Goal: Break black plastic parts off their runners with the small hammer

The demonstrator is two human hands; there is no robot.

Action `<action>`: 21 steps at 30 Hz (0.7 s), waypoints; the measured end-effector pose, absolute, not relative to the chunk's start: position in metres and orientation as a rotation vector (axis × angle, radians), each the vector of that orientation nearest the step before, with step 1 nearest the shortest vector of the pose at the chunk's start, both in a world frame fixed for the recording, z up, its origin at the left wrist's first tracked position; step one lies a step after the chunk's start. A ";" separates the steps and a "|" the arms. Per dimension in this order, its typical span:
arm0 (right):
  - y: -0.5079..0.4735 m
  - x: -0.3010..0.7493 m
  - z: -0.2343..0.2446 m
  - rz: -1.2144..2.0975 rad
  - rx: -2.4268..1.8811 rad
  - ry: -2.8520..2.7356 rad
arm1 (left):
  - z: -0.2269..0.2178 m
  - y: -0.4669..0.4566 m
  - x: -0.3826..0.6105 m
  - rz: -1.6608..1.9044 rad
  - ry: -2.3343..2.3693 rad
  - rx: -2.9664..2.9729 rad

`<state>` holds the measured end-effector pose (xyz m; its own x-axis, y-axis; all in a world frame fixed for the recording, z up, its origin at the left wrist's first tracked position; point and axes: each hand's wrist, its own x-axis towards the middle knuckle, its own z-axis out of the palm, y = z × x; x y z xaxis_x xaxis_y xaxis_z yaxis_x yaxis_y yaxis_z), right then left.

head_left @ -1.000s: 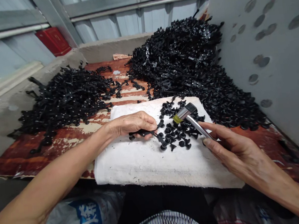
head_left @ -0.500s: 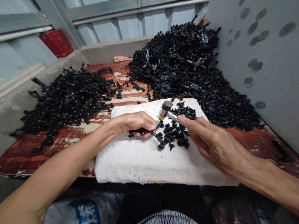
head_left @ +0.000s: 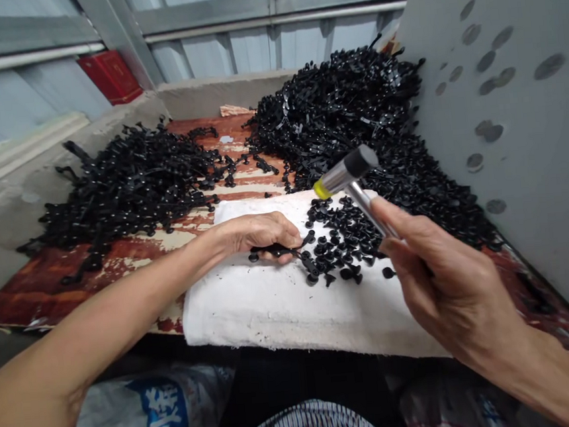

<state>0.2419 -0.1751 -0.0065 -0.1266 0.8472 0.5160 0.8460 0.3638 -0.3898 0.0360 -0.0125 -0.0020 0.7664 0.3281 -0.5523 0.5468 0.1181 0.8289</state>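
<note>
My left hand [head_left: 259,232] is closed on a black plastic strip of parts [head_left: 280,250], pressing it flat on a white cloth pad [head_left: 273,307]. My right hand [head_left: 444,279] grips the metal handle of a small hammer [head_left: 348,171], whose head is raised above the pad. The hammer head has a yellow band and a black end. Several loose black plastic pieces [head_left: 339,242] lie on the pad just right of the strip's end.
A big heap of black plastic parts [head_left: 355,114] fills the back right, and a lower heap of black strips [head_left: 127,181] lies at the left on a worn red board [head_left: 119,261]. A grey panel [head_left: 520,120] stands along the right. A red box [head_left: 110,76] sits at the back left.
The hammer went down onto the strip's end half a second ago and has now swung back up and to the right. My left hand has stayed in place on the strip.
</note>
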 end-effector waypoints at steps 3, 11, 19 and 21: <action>-0.176 0.242 -0.011 -0.002 -1.550 -2.118 | -0.003 -0.010 0.035 -0.174 0.742 1.484; -0.173 0.247 -0.014 0.220 -1.521 -1.978 | -0.003 -0.019 0.035 -0.137 0.734 1.455; -0.168 0.270 -0.005 1.113 -1.208 -0.618 | 0.083 0.040 -0.025 0.699 1.643 1.735; -0.167 0.277 -0.013 1.197 -1.163 -0.458 | 0.103 0.062 -0.040 0.987 2.001 1.810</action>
<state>0.2767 -0.1671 -0.0128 0.3645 0.8889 -0.2774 -0.4763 -0.0779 -0.8758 -0.0396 0.0622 0.1034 -0.1842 0.9530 0.2405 0.7707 -0.0118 0.6371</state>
